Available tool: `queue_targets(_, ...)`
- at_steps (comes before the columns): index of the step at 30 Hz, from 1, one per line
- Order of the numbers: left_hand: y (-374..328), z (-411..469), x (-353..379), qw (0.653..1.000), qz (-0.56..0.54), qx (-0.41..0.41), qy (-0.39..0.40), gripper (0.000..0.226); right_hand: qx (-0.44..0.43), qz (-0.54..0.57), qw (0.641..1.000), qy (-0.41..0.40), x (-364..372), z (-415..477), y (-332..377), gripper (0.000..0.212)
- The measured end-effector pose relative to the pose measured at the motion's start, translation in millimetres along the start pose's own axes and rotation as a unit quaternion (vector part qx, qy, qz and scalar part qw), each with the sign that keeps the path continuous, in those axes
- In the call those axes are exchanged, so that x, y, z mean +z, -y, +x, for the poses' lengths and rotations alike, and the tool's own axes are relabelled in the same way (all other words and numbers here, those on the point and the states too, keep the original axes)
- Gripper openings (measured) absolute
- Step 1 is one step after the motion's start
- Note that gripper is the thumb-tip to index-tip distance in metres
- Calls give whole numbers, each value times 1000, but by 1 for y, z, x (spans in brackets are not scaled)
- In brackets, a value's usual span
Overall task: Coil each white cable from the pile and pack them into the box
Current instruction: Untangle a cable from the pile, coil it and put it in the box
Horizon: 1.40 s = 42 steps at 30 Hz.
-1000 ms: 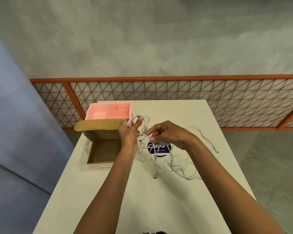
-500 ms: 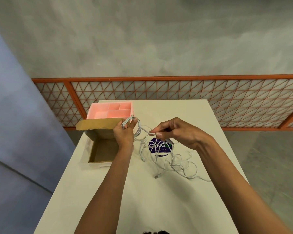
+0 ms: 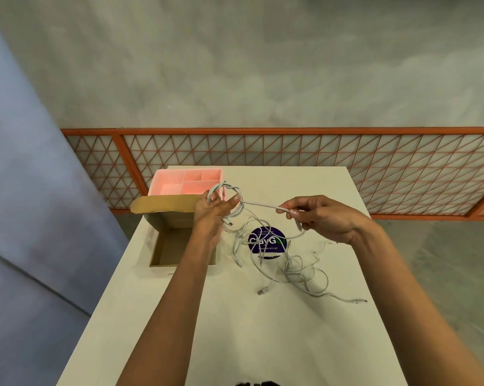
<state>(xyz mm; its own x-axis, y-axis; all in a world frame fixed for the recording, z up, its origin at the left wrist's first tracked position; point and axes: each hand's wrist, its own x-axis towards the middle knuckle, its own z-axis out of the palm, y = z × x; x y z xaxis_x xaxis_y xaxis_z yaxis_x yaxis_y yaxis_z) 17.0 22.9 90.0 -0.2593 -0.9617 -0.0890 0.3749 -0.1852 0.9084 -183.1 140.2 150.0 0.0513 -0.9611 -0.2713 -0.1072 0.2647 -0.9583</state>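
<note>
Above the far half of the white table (image 3: 263, 344), the left hand (image 3: 211, 211) grips a small coil (image 3: 238, 210) of white cable, fingers curled through the loops and thumb laid across them. From the coil a taut run of the same cable (image 3: 259, 204) stretches toward three o'clock to the right hand (image 3: 321, 218), which pinches it between thumb and fingertips; its tail drops below that hand. Under both hands, spreading toward five o'clock, the pile of loose cables (image 3: 293, 274) lies tangled on the table, some strands crossing a round dark blue sticker (image 3: 266, 240). At nine o'clock from the pile sits the open cardboard box (image 3: 174, 250), its flap raised on the far side. Just beyond the flap, at twelve o'clock from the box, stands a pink divided tray (image 3: 176, 188). An orange lattice fence (image 3: 318, 151) runs behind the table.
</note>
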Motion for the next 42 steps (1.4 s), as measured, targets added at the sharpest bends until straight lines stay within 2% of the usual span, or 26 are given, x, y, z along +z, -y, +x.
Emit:
queue_targets(4,3,0,4,999,23,19,-27,37,-20,-11,1000,13,8,-1,3,14)
queue_targets(9,1,2,6,998,-36,-1,-43,37,-31,-82,994,-73,4,2,-2,11)
queue_targets(14,-9,-2,20,994,-105,-26,4,43,-56,-77,987,-129,5,14,-30,15)
queue_targets(17,-10,-8,31,995,-98,-35,12,47,-70,-26,979,-188,15,27,-46,16)
queue_targets(20,-13,-18,44,988,-148,-44,19,27,-96,86,962,-240,24,36,-50,18)
queue_targets(22,-12,-21,46,980,-185,-65,24,29,-107,166,947,-251,27,40,-48,19)
queue_targets(26,-8,-22,46,972,-212,-82,54,43,-102,280,927,-228,35,46,-43,20)
queue_targets(30,-7,-22,49,972,-209,-77,75,42,-88,354,908,-205,43,49,-37,20)
queue_targets(34,-5,-22,50,979,-191,-60,47,34,-52,403,897,-176,49,51,-32,19)
queue_targets(36,-5,-25,50,987,-150,-28,42,17,-27,412,897,-158,51,52,-31,21)
queue_targets(39,-4,-25,49,992,-106,-11,68,26,11,376,916,-140,52,53,-31,24)
queue_targets(42,-2,-24,50,989,-120,-33,73,13,22,368,921,-122,53,55,-29,22)
